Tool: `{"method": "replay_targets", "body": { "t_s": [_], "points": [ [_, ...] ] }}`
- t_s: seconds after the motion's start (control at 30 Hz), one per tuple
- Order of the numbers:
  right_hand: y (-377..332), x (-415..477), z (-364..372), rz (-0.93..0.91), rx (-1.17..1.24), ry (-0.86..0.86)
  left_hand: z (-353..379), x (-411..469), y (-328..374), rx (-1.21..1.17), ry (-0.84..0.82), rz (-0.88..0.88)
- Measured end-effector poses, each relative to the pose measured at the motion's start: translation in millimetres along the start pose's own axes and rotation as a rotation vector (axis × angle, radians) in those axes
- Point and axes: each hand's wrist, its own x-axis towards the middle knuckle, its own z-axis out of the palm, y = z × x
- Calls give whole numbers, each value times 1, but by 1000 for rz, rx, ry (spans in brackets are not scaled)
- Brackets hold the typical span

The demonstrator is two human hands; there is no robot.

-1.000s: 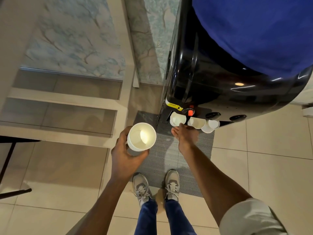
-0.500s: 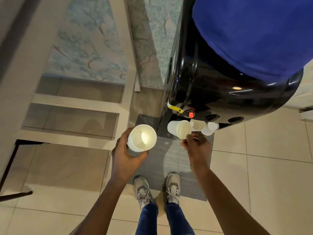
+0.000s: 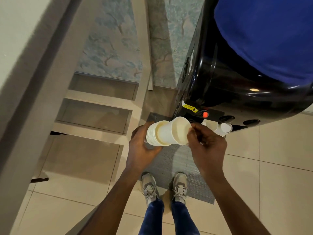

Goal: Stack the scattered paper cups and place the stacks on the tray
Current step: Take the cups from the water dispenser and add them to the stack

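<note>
My left hand [image 3: 141, 146] grips a stack of white paper cups [image 3: 152, 135], tilted so its mouth faces right. My right hand [image 3: 207, 146] pinches a single white paper cup [image 3: 179, 130] by its rim, and the cup's base sits partway inside the top of the stack. Two more white cups [image 3: 218, 128] stay on the ledge of the black water dispenser [image 3: 220, 78], partly hidden behind my right hand. No tray is in view.
The dispenser carries a blue bottle [image 3: 271, 34] and has a red tap [image 3: 205, 114]. A grey mat [image 3: 177, 160] lies on the tiled floor under my shoes. A pale shelf unit with glass panels [image 3: 94, 114] stands at the left.
My right hand lifted a cup off the dispenser ledge and brought it left to the stack. My left hand tilted the stack toward it, and the cup now enters the stack.
</note>
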Motion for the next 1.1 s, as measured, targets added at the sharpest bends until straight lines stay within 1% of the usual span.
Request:
{"method": "replay_targets", "body": {
  "t_s": [0.13,0.23,0.33,0.37,0.4,0.47,0.53,0.63,0.7,0.8,0.87,1.1],
  "points": [
    [21,2,13,-173,-189,-10,9,-2,-1,44,-29,-19],
    [42,-2,22,-213,-288,-54,19,-3,0,72,-42,-7],
    [49,-1,22,-223,-273,-59,25,-2,3,51,-40,-24],
    [52,1,19,-190,-244,-56,27,-2,3,47,-40,-30],
    [54,2,17,-97,-179,-52,28,-1,2,45,-36,-35],
    [66,6,11,189,2,-1,28,0,1,41,-19,-39],
    [94,16,4,454,32,96,27,0,-2,49,1,-36],
    [135,40,0,802,80,197,27,-2,-6,50,12,-49],
    [151,56,2,966,173,209,28,-5,-9,47,0,-60],
    [166,76,7,1110,410,204,29,-9,-16,47,-29,-65],
    [170,86,10,1146,517,197,28,-12,-20,45,-30,-62],
    [173,95,11,1101,511,295,22,-15,-26,55,-34,-62]
  ]
}}
